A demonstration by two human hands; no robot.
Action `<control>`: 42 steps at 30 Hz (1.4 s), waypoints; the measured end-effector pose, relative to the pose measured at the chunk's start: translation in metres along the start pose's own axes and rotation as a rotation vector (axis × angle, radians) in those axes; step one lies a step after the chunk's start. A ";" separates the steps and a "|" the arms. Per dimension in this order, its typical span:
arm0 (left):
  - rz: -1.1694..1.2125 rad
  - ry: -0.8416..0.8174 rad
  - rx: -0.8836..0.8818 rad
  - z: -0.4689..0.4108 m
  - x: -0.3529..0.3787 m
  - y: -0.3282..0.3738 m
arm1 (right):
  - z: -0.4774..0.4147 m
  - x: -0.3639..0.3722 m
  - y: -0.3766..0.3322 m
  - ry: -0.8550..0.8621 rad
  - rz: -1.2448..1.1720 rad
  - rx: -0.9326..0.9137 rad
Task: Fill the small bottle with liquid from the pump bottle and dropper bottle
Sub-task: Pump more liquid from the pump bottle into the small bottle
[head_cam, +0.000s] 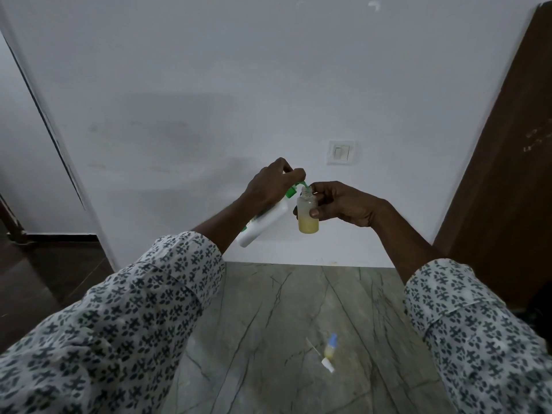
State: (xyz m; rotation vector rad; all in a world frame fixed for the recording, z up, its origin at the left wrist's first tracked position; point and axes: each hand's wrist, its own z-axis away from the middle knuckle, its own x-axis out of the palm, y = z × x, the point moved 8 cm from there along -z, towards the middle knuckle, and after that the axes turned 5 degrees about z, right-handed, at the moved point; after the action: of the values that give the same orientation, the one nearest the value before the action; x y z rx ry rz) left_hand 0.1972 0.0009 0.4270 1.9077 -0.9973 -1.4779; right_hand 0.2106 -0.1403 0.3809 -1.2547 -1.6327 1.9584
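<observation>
My left hand (270, 183) grips a white pump bottle (263, 224) with a green pump head, tilted so its green nozzle points into the mouth of the small bottle (307, 215). My right hand (337, 204) holds that small clear bottle upright, thumb and fingers around its upper half. Pale yellow liquid fills its lower third. Both bottles are raised in front of the white wall, above the table. The dropper bottle (329, 351), with a blue cap and yellowish content, lies on the marble table (268, 339) near me.
A small white cap (329, 368) and a thin white stick (312, 345) lie beside the dropper bottle. A wall switch (340, 152) sits on the white wall behind my hands. A brown door (513, 144) stands at the right.
</observation>
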 end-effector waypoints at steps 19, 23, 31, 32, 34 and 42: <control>0.015 0.035 0.004 -0.009 0.005 -0.005 | -0.006 -0.011 0.008 0.018 -0.027 -0.006; 0.045 0.031 0.013 -0.011 0.007 -0.007 | -0.009 -0.007 0.012 0.001 -0.028 -0.009; 0.336 -0.018 0.069 -0.010 0.013 -0.020 | -0.009 -0.003 0.005 -0.014 -0.082 -0.050; 0.397 -0.025 0.083 -0.009 0.014 -0.021 | -0.009 0.000 0.005 -0.027 -0.094 -0.053; 0.500 -0.024 0.101 -0.005 0.016 -0.023 | -0.008 0.007 0.008 -0.051 -0.125 -0.058; 0.648 -0.011 0.097 -0.004 0.016 -0.039 | -0.003 0.020 0.032 -0.083 -0.309 -0.084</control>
State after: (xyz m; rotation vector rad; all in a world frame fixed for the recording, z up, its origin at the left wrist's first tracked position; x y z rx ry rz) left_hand 0.2123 0.0110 0.3887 1.4248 -1.5293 -1.0690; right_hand 0.2108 -0.1340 0.3437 -0.8935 -1.8408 1.7882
